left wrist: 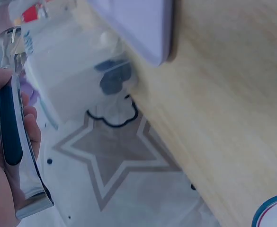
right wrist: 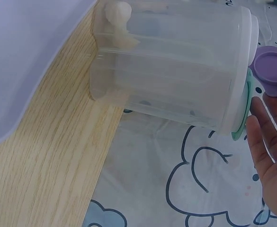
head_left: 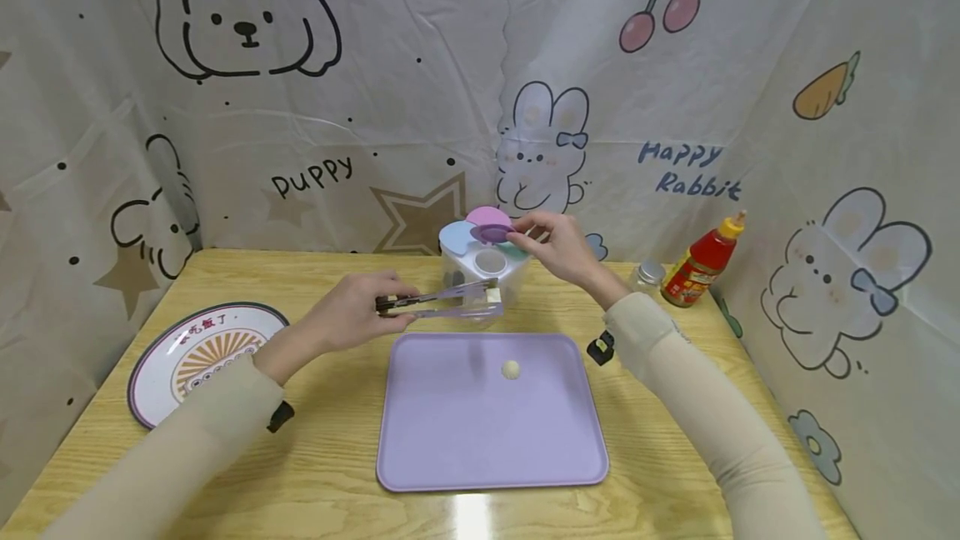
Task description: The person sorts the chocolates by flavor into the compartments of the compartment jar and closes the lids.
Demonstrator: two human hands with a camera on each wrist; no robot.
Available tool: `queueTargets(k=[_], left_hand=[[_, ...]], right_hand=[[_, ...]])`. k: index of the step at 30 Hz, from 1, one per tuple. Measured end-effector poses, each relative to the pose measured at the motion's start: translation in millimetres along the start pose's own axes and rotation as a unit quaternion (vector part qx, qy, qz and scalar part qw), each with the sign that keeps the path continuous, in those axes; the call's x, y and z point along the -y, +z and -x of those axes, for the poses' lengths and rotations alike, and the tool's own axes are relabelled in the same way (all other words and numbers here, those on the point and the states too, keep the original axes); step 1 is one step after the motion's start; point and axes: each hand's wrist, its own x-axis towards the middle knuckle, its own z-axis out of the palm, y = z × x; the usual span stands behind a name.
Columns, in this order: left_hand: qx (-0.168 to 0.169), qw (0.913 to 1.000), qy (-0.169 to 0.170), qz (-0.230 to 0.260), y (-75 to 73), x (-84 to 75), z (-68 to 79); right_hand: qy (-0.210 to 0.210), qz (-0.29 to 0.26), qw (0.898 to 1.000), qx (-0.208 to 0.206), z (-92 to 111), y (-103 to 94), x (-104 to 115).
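Observation:
My left hand [head_left: 358, 311] grips metal tongs [left wrist: 16, 118] by their dark handles. Between the tong tips is a small cream-coloured piece [head_left: 492, 296], in front of the container in the head view. The clear container [head_left: 517, 277] has lids in several pastel colours and a round opening [head_left: 491, 261] in its top. My right hand [head_left: 561, 250] pinches the raised purple lid [right wrist: 271, 66] by its edge, beside the green lid [right wrist: 242, 111]. Through the container's wall, pale pieces [right wrist: 118, 14] show at its bottom. A round cream piece [head_left: 511, 370] lies on the lilac tray [head_left: 480, 432].
At the left lies a large patterned plate [head_left: 161, 373]. A red sauce bottle [head_left: 699, 267] with a yellow cap and a small glass jar [head_left: 648, 275] stand at the back right. Printed cloth [head_left: 420, 107] hangs behind the wooden table [head_left: 322, 473].

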Motion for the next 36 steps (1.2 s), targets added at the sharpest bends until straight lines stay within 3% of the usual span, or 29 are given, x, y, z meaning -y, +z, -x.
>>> queueTargets(k=[6,15,30,36], left_hand=[[-0.032,0.9993,-0.016,0.009,-9.2,3.9,-10.9],[-0.054,0.9976,-0.041,-0.006,-10.7,12.2,-21.8],[-0.038,0.9949,-0.085,-0.037,-10.5,11.9,-33.1],[-0.034,0.9950,-0.087,-0.036,-10.9,13.4,-35.6]], right_hand=[[0.000,0.004,1.000,0.001,1.7,-0.4,0.5],[0.001,0.003,1.000,0.000,0.9,0.4,-0.8],[0.009,0.001,1.000,-0.001,-0.7,0.6,-1.9],[0.001,0.004,1.000,-0.003,-0.5,1.0,-1.8]])
